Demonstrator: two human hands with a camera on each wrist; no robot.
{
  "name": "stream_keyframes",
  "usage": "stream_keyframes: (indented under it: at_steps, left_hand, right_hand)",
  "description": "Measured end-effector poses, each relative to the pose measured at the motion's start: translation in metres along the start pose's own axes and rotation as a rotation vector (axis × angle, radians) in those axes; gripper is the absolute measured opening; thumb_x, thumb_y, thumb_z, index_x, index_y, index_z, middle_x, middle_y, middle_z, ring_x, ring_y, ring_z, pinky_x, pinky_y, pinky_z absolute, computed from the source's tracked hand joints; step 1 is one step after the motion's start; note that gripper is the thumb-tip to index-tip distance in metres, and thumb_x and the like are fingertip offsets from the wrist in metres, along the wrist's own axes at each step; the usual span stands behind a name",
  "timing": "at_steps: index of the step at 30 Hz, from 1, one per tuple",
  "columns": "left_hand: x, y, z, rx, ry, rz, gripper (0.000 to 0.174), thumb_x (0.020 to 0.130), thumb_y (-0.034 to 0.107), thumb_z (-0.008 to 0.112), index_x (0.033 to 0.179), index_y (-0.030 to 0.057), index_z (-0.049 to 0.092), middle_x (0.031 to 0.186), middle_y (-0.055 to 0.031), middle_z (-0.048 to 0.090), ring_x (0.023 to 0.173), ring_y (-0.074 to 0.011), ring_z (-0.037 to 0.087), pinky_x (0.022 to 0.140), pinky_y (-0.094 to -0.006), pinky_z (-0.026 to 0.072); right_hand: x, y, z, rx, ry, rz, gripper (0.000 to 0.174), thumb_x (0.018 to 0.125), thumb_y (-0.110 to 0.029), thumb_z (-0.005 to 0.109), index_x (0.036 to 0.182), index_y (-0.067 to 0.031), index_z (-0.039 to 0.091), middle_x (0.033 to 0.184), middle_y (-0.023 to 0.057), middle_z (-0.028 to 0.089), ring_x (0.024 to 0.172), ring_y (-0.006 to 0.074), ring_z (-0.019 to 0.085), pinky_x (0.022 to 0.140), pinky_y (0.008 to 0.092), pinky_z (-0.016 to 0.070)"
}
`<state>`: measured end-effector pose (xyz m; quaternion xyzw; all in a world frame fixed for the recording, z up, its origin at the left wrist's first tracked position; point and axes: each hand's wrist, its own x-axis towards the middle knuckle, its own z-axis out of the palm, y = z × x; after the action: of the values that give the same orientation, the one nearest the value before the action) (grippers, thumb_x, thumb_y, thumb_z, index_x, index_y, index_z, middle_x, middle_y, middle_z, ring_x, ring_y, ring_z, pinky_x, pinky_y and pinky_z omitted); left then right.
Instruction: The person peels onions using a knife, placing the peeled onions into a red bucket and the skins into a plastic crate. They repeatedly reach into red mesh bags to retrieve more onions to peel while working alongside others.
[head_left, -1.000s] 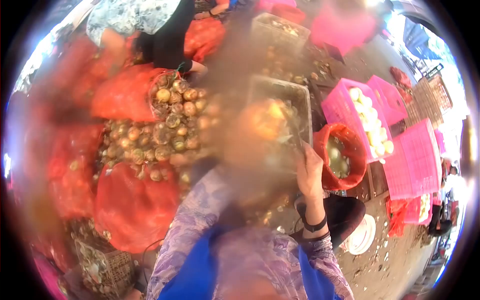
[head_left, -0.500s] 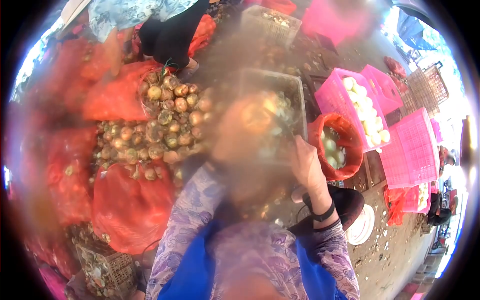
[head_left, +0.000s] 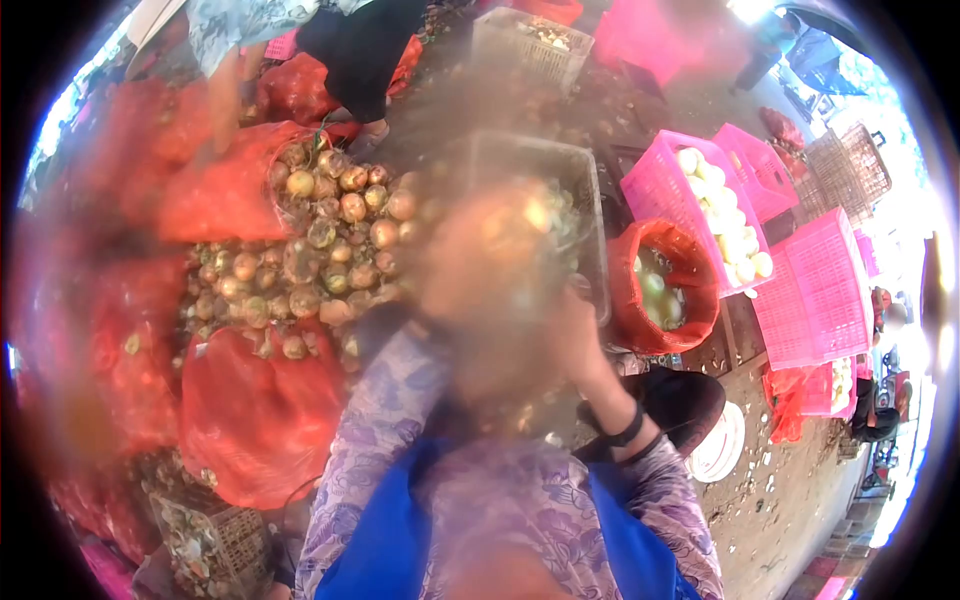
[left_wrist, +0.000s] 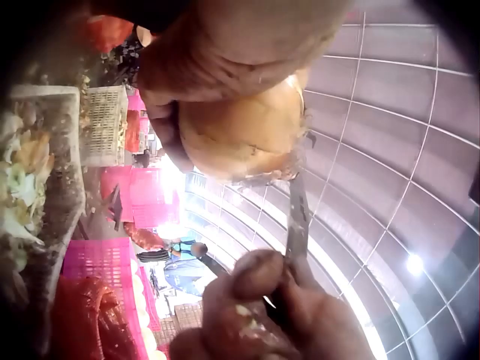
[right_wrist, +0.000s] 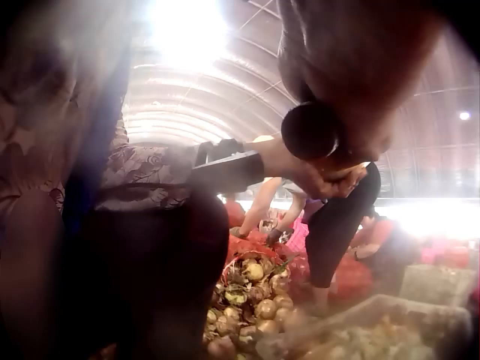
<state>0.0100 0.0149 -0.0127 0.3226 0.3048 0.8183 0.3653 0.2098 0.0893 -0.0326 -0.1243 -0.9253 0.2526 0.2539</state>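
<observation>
My left hand grips a yellow-brown onion between thumb and fingers, and a ragged cut edge shows along its underside. The right hand holds a small knife, its blade pointing up with the tip right at that edge. The knife's dark handle end sticks out of the right fist in the right wrist view. In the head view a blur covers most of the left hand. Below both hands stands a grey crate with onion skins and peelings in it.
Unpeeled onions lie heaped at left beside red mesh sacks. At right are a red-lined bucket of peeled onions and a pink crate with more. Another person stands at the upper left.
My right hand has moved left, closer to the onion and left hand, into the blurred area. The whole head view has shifted slightly. The other person's legs have moved a little right.
</observation>
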Motion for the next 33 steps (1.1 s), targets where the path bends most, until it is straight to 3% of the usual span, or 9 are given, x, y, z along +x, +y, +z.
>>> stream_keyframes:
  at_steps: [5,7,10,16,19,21,26,29,33]
  left_hand:
    - [-0.006,0.005,0.024,-0.108,0.133,0.189,0.026,0.098,0.012,0.056,0.119,-0.0009,0.064,0.115,-0.0132,0.069,0.106,-0.019,0.066,0.093,-0.0326,0.055]
    - [0.003,-0.014,-0.013,0.049,0.043,0.226,0.027,0.093,0.006,0.061,0.118,-0.0032,0.065,0.109,-0.0146,0.07,0.104,-0.023,0.068,0.094,-0.0332,0.0551]
    - [0.003,-0.012,-0.003,0.194,0.207,0.409,0.022,0.093,0.011,0.063,0.108,-0.0028,0.07,0.094,-0.012,0.07,0.095,-0.0229,0.07,0.089,-0.0322,0.0561]
    - [-0.016,0.053,0.011,0.552,-0.019,0.113,0.064,0.074,-0.014,0.065,0.135,-0.0006,0.055,0.132,-0.0145,0.06,0.122,-0.0241,0.059,0.105,-0.0354,0.048]
    - [-0.012,0.052,0.039,0.39,0.296,0.321,0.023,0.093,0.019,0.064,0.096,-0.0032,0.071,0.086,-0.0138,0.072,0.073,-0.0213,0.071,0.065,-0.0336,0.057]
    - [-0.009,0.052,0.038,0.312,0.312,0.28,0.022,0.093,0.017,0.063,0.096,-0.0037,0.07,0.087,-0.0139,0.072,0.074,-0.0217,0.071,0.067,-0.0334,0.0576]
    - [-0.007,0.051,0.028,-0.112,0.265,0.079,0.023,0.095,0.018,0.061,0.098,-0.0033,0.069,0.09,-0.0136,0.072,0.078,-0.0217,0.072,0.071,-0.0347,0.0594]
    - [-0.023,0.066,0.025,0.361,-0.047,0.079,0.056,0.087,0.008,0.076,0.137,-0.0001,0.053,0.135,-0.0153,0.061,0.126,-0.0208,0.057,0.109,-0.0352,0.0448]
    - [-0.025,0.059,0.039,0.665,0.167,0.18,0.036,0.092,0.016,0.068,0.125,0.003,0.06,0.114,-0.0119,0.066,0.105,-0.0217,0.065,0.091,-0.0357,0.0532]
  right_hand:
    - [-0.014,0.032,0.074,-0.641,0.043,-0.033,0.023,0.091,-0.006,0.057,0.112,0.0031,0.06,0.09,0.0191,0.065,0.076,0.0326,0.062,0.067,0.0419,0.0492]
    - [0.002,0.0,0.046,-0.07,0.287,-0.092,0.015,0.099,-0.008,0.052,0.108,0.001,0.061,0.074,0.011,0.062,0.06,0.0218,0.058,0.055,0.0349,0.0462]
    - [0.014,0.02,0.011,0.033,0.037,-0.001,0.019,0.106,-0.014,0.047,0.104,-0.0002,0.06,0.061,-0.0007,0.053,0.045,0.0083,0.044,0.043,0.0266,0.0367]
    - [0.007,0.011,0.058,0.275,0.161,0.129,0.018,0.106,-0.014,0.045,0.098,-0.0023,0.056,0.06,-0.0005,0.045,0.042,0.0092,0.04,0.039,0.0269,0.0337]
    - [0.001,0.0,0.075,0.518,0.24,0.415,0.02,0.103,-0.016,0.053,0.098,0.0022,0.059,0.079,0.0085,0.055,0.067,0.019,0.053,0.06,0.033,0.0432]
    - [0.003,-0.009,0.074,0.474,0.263,0.499,0.024,0.101,-0.02,0.058,0.1,0.0032,0.062,0.088,0.0093,0.06,0.079,0.0199,0.06,0.069,0.0326,0.0492]
    - [0.007,-0.024,0.033,1.308,0.149,0.687,0.021,0.103,-0.026,0.056,0.103,-0.0046,0.056,0.064,0.0005,0.04,0.039,0.0119,0.037,0.033,0.0288,0.0325]
    - [0.005,0.013,0.024,1.162,0.073,0.558,0.023,0.104,-0.025,0.055,0.103,-0.0023,0.057,0.063,0.0011,0.043,0.04,0.0102,0.037,0.034,0.0268,0.0342]
    - [0.022,0.017,-0.005,1.011,-0.095,0.46,0.022,0.106,-0.018,0.049,0.1,0.0007,0.059,0.058,0.0015,0.048,0.041,0.0085,0.04,0.039,0.0255,0.0359]
